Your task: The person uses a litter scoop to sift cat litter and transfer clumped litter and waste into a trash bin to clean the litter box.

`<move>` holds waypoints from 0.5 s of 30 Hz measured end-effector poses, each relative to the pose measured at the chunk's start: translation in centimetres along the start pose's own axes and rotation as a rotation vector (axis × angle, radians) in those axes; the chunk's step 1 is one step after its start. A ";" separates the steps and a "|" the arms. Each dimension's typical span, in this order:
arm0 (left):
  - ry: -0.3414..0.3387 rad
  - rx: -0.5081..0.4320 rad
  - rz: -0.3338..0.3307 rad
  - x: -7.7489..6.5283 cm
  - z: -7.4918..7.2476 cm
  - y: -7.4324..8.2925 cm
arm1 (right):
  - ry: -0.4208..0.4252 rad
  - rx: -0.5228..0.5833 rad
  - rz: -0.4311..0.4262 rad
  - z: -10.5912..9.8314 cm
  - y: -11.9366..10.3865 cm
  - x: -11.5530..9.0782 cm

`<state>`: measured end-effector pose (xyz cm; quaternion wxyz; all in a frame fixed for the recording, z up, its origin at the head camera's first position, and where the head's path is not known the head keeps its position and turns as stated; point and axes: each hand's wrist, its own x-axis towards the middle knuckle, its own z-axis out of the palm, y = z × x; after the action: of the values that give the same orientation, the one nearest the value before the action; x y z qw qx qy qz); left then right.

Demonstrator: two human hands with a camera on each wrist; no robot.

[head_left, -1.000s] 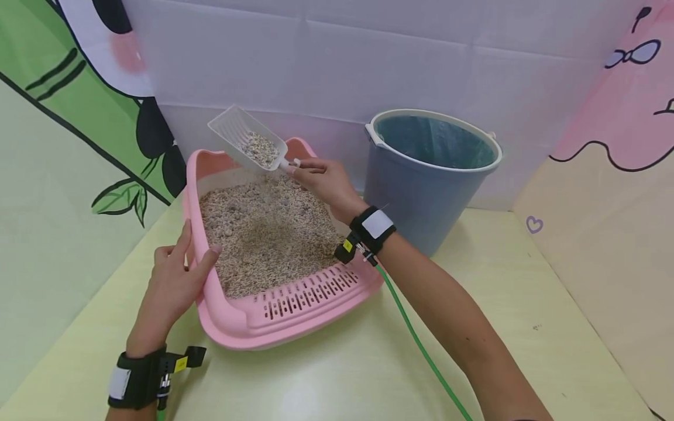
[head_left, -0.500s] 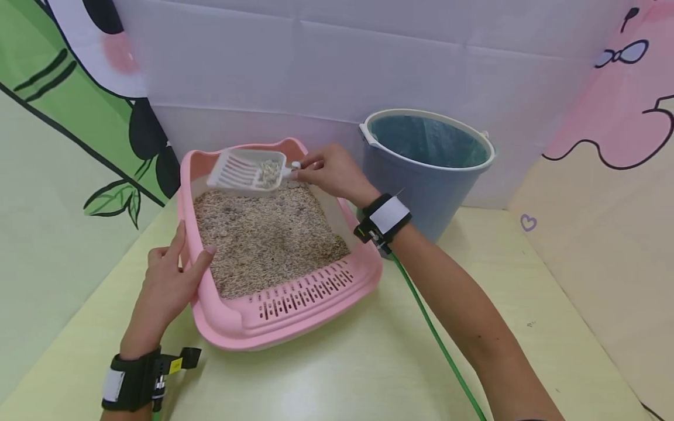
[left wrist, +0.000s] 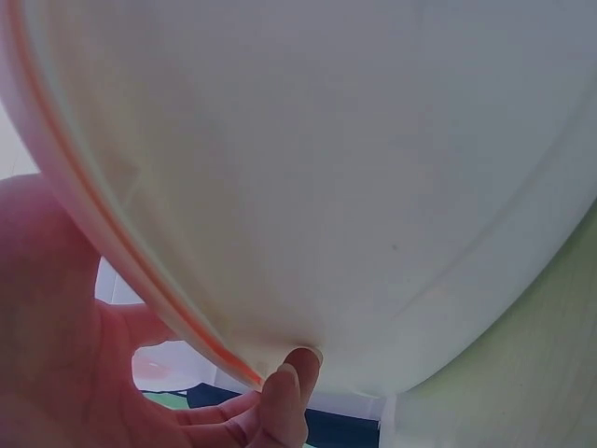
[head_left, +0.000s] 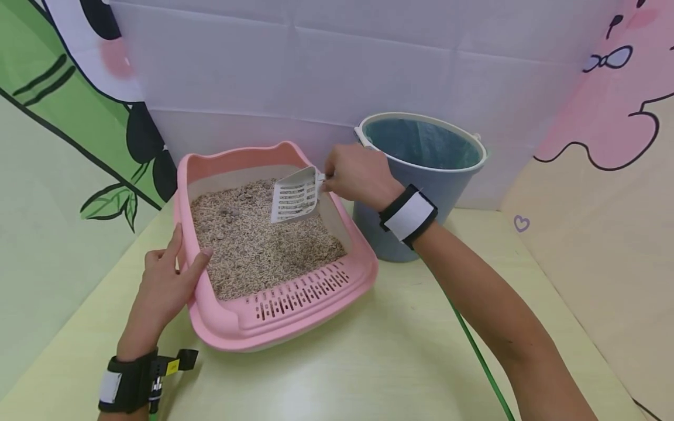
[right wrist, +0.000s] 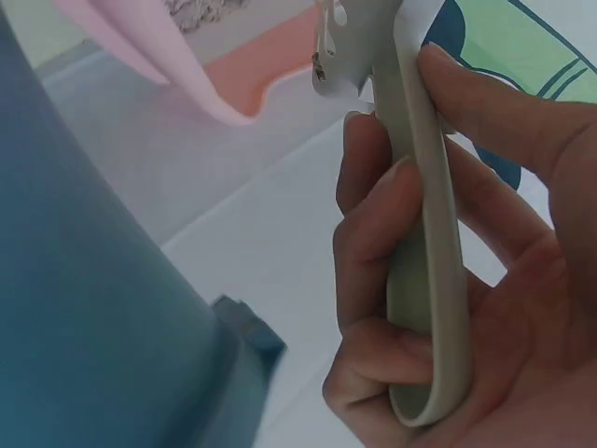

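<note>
A litter box with a pink rim (head_left: 210, 310) and a pale base (left wrist: 354, 187) is partly filled with grainy litter (head_left: 253, 251). At its left side my left hand (head_left: 163, 286) grips the rim, thumb on top; the left wrist view has fingertips (left wrist: 291, 397) against the outer wall. My right hand (head_left: 363, 175) holds a white slotted litter scoop (head_left: 295, 199) by its handle (right wrist: 438, 280), fingers curled round it. The scoop hangs tilted above the right rear of the litter, apart from it. No litter shows on its visible slotted face.
A blue bucket (head_left: 384, 234) with a dark green liner (head_left: 421, 146) stands right of the litter box, close behind my right wrist. A pale wall (head_left: 253, 64) rises behind both. The yellowish table (head_left: 400, 351) extends to the front and right. A green cable (head_left: 481, 356) trails under my right arm.
The scoop has come down and to the right and been turned over; the litter seen in it earlier is out of sight. My left hand stays on the rim.
</note>
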<state>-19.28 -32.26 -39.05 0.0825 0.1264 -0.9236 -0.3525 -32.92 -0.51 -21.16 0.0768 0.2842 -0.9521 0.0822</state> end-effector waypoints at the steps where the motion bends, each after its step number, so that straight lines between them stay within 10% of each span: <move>1: 0.001 0.001 0.001 0.0 0.0 0.0 | 0.007 -0.006 -0.002 -0.2 0.0 -0.2; 15: 0.008 0.014 0.010 -0.1 0.0 0.1 | -0.013 0.147 0.031 -0.3 1.9 -1.9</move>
<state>-19.24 -32.19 -39.00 0.0872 0.1237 -0.9262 -0.3452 -32.39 2.09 -21.44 0.0481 0.2748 -0.9483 0.1513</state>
